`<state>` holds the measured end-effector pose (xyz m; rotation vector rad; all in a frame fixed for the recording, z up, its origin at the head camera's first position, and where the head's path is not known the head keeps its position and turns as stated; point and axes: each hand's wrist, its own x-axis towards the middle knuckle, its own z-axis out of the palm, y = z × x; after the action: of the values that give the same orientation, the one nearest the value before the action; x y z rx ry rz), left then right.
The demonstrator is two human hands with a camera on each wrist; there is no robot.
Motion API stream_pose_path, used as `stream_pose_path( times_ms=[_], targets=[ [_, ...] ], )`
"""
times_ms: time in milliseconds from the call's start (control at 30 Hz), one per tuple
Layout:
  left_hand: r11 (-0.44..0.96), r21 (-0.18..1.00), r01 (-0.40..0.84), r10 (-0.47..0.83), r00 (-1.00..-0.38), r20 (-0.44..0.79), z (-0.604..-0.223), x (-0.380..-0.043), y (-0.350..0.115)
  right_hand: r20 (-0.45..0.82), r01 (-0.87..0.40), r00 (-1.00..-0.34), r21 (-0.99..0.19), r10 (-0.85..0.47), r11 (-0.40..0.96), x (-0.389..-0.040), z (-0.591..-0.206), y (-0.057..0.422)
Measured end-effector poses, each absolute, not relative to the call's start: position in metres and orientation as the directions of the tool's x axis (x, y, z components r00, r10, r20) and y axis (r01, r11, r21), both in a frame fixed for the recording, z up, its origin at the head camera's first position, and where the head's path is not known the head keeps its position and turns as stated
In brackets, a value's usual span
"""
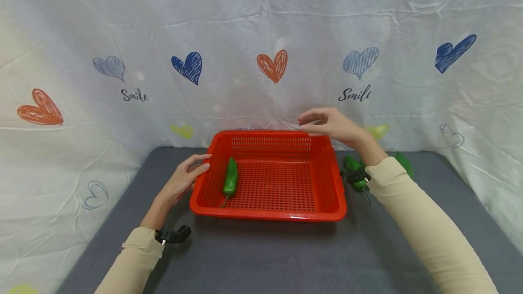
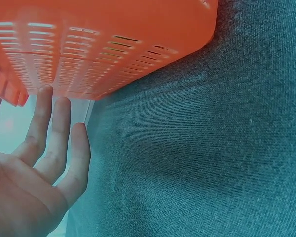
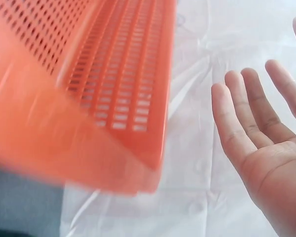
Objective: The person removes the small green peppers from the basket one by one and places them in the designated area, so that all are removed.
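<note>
A red plastic basket (image 1: 265, 216) with slotted sides lies on the grey cloth. One long green chili pepper (image 1: 231, 178) rests inside it near the left wall, stem toward the front. My left hand (image 1: 185, 180) is at the basket's left side, its fingertips right at the rim; the left wrist view shows those fingers (image 2: 80, 153) extended beside the slotted wall. Over the back right corner hovers my right hand (image 1: 330, 125), fingers loosely bent. In the right wrist view, its palm (image 3: 281, 168) appears apart from the basket wall, with nothing held.
More green peppers (image 1: 349, 163) lie to the right of the basket, partly hidden behind the right wrist and its black strap (image 1: 356, 175). Another green piece (image 1: 404, 165) shows beyond the sleeve. A white curtain (image 1: 261, 26) printed with hearts hangs behind the table (image 1: 261, 262).
</note>
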<state>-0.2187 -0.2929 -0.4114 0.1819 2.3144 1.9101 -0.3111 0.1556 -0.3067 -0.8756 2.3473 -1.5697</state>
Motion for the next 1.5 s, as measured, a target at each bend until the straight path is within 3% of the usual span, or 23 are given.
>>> stream_pose_path(
  times_ms=[500, 1500],
  targets=[
    [0.18, 0.984, -0.004, 0.168, -0.985, -0.035, -0.411, -0.218, -0.291, 0.113, -0.29, -0.758, -0.94, -0.642, 0.177, -0.313, -0.31, 0.108],
    [0.178, 0.984, -0.019, 0.167, -0.985, -0.049, -0.409, -0.218, -0.291, -0.004, -0.165, -0.667, -0.974, -0.745, 0.153, -0.314, -0.343, 0.037]
  ],
)
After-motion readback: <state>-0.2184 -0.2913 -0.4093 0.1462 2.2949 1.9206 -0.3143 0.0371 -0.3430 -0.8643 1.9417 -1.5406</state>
